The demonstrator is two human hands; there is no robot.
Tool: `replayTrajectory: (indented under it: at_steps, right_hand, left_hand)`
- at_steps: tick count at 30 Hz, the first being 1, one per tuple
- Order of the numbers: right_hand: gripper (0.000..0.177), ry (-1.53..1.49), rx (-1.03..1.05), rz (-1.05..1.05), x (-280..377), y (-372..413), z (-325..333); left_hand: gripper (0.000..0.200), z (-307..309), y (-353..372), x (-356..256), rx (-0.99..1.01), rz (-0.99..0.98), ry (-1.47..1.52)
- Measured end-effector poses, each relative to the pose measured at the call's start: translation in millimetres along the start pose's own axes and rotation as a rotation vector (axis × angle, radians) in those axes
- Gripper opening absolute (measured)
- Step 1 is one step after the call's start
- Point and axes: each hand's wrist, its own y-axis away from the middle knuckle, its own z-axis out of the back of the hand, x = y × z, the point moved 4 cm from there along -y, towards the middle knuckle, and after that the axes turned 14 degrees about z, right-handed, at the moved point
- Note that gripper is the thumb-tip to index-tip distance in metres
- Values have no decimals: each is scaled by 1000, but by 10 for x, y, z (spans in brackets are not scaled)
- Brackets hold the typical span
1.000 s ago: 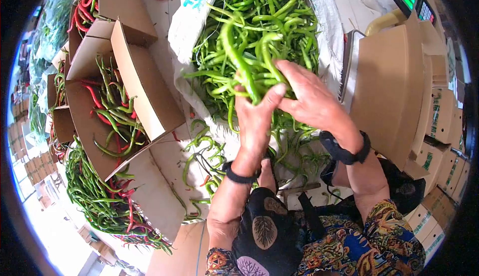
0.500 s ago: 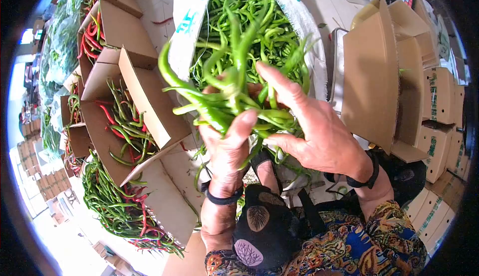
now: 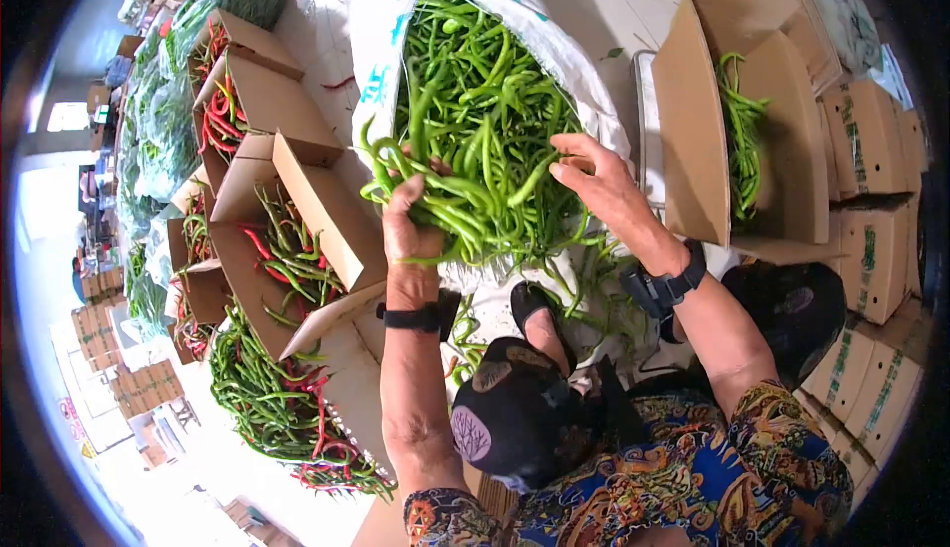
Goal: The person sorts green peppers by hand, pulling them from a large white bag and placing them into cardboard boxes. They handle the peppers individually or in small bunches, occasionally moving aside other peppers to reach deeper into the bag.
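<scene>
Pale floor (image 3: 609, 13) spreads under everything, with cartons (image 3: 866, 141) stacked at the right and open boxes (image 3: 315, 216) of mixed peppers (image 3: 287, 250) at the left. On it lies a white sack (image 3: 379, 87), full of green peppers (image 3: 485, 72). At its mouth the left hand (image 3: 408, 226) has its fingers around a bunch (image 3: 460, 206); the right hand (image 3: 599, 186) holds its fingers narrow by a pepper tip (image 3: 542, 173), grip unclear.

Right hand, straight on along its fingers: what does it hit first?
The right hand would likely meet the green peppers in the white sack first; whether it touches one now is unclear.
</scene>
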Motion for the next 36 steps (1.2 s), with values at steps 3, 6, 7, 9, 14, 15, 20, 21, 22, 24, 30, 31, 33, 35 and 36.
replayTrajectory:
  at_steps: [3, 6, 7, 9, 14, 15, 20, 21, 22, 24, 30, 31, 33, 35, 36]
  right_hand:
    - [50, -445, -132, -239, -202, 201, -145]
    - [51, -658, 27, -295, -263, 391, -186]
    - [52, -676, 89, -334, -235, 422, -235]
    - [57, -711, 163, -371, -136, 518, -311]
    - [52, -701, 182, 26, 564, 628, -220]
    - [53, -655, 217, 88, 776, 590, -156]
    - [45, -1223, 421, 38, 1366, 753, -120]
    - [41, -1201, 413, -31, 1545, 865, -49]
    - [39, -1258, 481, -1, 1517, 924, -65]
    - [36, -1097, 487, -76, 1615, 1029, 71]
    - [37, -725, 452, 60, 1713, 1327, 418]
    - [39, -753, 412, 57, 1660, 1346, 414]
    - [40, -602, 420, 54, 1653, 1432, 552]
    - [34, -477, 433, -22, 1618, 1494, 601]
    - [31, -428, 411, -14, 1584, 1502, 592]
  left_hand:
    - [42, -128, 68, -123, 37, 27, 47]
    - [39, -470, 327, -308, 110, -21, 36]
    - [37, -606, 414, -369, 153, -78, 8]
    - [37, -904, 601, -434, 205, -74, 30]
    - [38, -1437, 1067, -510, 292, -83, 17]
    - [39, -1513, 1176, -501, 299, -83, 11]
    - [45, -1700, 1566, -316, 301, -85, -68]
    - [47, -1737, 1642, -257, 290, -120, -105]
    - [49, -1739, 1696, -193, 321, -93, -93]
    - [48, -1759, 1827, -74, 380, -58, -56]
    - [57, -1658, 2076, 372, 323, -14, -19]
    - [58, -1640, 2101, 446, 316, -32, -34]
    - [61, -1570, 2102, 606, 291, -23, -17]
    - [62, -1538, 2127, 736, 256, -31, -39]
    - [62, -1522, 2115, 793, 260, -38, -55]
